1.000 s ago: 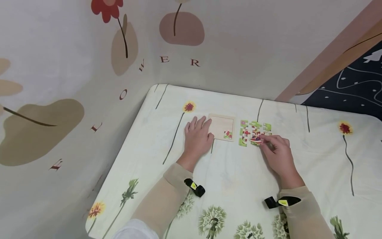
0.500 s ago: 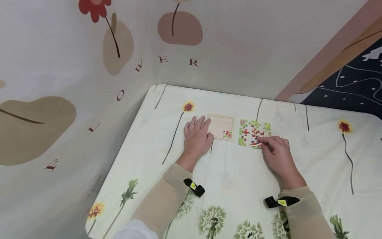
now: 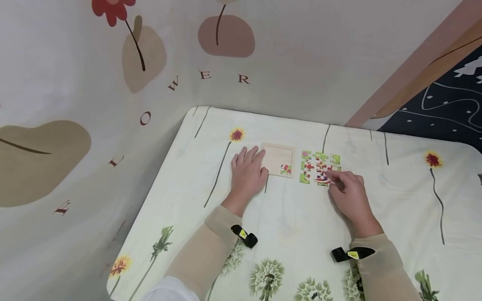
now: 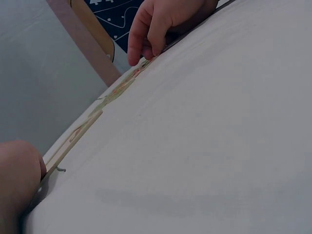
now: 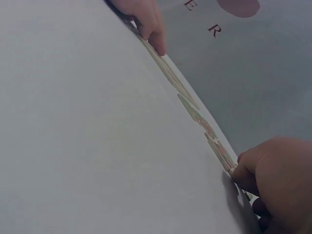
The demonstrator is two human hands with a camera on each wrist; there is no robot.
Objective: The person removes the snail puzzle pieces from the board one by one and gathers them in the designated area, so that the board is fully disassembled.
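In the head view my left hand [image 3: 247, 171] rests with spread fingers on the left edge of a square wooden puzzle tray [image 3: 273, 154]. One printed puzzle piece [image 3: 286, 169] sits in the tray's lower right corner. To the right of the tray lie several loose puzzle pieces [image 3: 306, 167], green, red and white, grouped in rough rows. My right hand [image 3: 348, 188] pinches a purple, red and white puzzle piece [image 3: 322, 179] between thumb and finger, low over the group. In the right wrist view, the right thumb and finger [image 5: 246, 168] grip that piece's end.
A cloth [image 3: 293, 225] with printed flowers and dandelions covers the table. Behind it hangs a pale curtain [image 3: 301, 62] with letters and flower shapes. Dark patterned fabric [image 3: 444, 100] shows at the back right. Each sleeve bears a black wrist camera [image 3: 250, 239].
My right hand turns and shifts the pinched piece slightly over the loose pieces. The left hand stays on the tray. The head view drifts a little.
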